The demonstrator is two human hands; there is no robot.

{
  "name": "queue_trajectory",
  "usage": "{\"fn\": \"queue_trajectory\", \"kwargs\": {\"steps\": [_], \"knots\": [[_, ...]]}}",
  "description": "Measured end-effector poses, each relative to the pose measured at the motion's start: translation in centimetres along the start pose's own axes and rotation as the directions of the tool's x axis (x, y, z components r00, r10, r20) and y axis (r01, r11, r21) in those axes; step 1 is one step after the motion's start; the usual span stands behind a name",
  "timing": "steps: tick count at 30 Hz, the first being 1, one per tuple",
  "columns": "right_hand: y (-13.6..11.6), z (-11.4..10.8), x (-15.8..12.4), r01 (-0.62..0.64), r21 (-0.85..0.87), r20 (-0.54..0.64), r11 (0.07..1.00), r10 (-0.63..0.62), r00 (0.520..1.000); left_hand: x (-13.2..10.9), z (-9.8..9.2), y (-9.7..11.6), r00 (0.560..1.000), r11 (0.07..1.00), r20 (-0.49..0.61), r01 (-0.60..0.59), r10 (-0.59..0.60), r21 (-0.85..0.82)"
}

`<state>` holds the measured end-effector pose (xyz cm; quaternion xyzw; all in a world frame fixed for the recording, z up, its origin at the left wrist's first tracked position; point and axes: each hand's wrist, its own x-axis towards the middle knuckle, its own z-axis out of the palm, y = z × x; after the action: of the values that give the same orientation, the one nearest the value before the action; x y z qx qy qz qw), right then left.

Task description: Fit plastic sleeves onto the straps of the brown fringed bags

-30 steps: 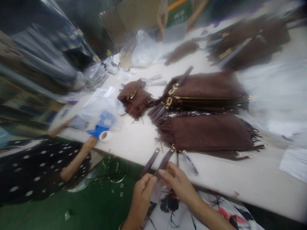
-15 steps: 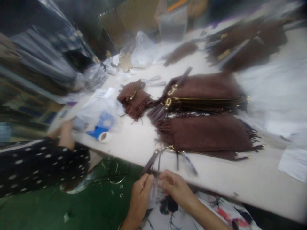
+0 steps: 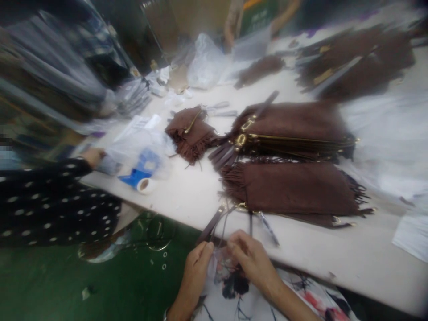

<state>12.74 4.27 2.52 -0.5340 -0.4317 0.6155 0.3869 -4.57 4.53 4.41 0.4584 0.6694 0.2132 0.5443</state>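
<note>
A brown fringed bag [image 3: 297, 187] lies flat near the table's front edge, with a strap [image 3: 211, 224] hanging from its left end towards my hands. My left hand [image 3: 200, 263] is closed at the strap's lower end, with a thin clear plastic piece [image 3: 211, 269] beside its thumb. To its right, my right hand [image 3: 245, 254] has its fingers bent together near thin dark cords; what it pinches is too small to make out. Behind the bag is a stack of brown bags [image 3: 294, 122] with gold zips and rings. A smaller folded brown piece [image 3: 192, 131] sits left of the stack.
A tape roll [image 3: 146, 185] and a blue object [image 3: 135, 177] lie near the left edge, beside clear plastic bags [image 3: 133, 138]. A person's dotted sleeve [image 3: 63, 200] reaches in from the left. More brown bags [image 3: 364, 67] lie at the back right; another person stands behind.
My right hand has moved slightly up and right, a little farther from my left hand. The dotted-sleeved arm has shifted up. The view has shifted slightly.
</note>
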Motion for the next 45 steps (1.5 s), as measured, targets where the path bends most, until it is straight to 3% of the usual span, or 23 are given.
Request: {"fn": "queue_trajectory", "kwargs": {"steps": [4,9,14,17,19,27,34,45], "knots": [[0.2,0.3,0.2,0.015,-0.065,0.021,0.998,-0.014,1.0,0.2,-0.3,-0.1,0.996,0.99,0.065,0.062,-0.054,-0.124],[0.0,0.7,0.0,0.169,-0.288,0.065,0.942,-0.157,0.985,0.4,-0.6,-0.1,0.995,0.99,0.074,0.069,-0.06,-0.12],[0.4,0.7,0.1,0.399,-0.551,0.165,0.733,-0.373,0.913,0.7,-0.6,-0.4,0.997,0.996,0.064,0.041,-0.036,-0.075],[0.6,0.7,0.3,0.483,-0.641,0.242,0.596,-0.44,0.865,0.8,-0.6,-0.7,0.999,0.999,0.048,0.026,-0.024,-0.046],[0.7,0.6,0.5,0.495,-0.662,0.278,0.563,-0.428,0.86,0.9,-0.7,-0.9,0.999,0.999,0.041,0.019,-0.017,-0.037],[-0.3,-0.2,1.5,0.47,-0.659,0.399,0.587,-0.258,0.88,1.1,-0.9,-1.8,0.997,0.998,0.066,0.038,-0.035,-0.051],[-0.2,-0.1,1.8,0.451,-0.671,0.43,0.588,-0.187,0.883,1.0,-1.0,-0.9,0.987,0.991,0.152,0.062,-0.044,-0.118],[0.6,0.1,1.8,0.445,-0.685,0.427,0.577,-0.177,0.887,1.2,-1.3,-0.2,0.951,0.911,0.258,0.251,-0.17,-0.327]]}}
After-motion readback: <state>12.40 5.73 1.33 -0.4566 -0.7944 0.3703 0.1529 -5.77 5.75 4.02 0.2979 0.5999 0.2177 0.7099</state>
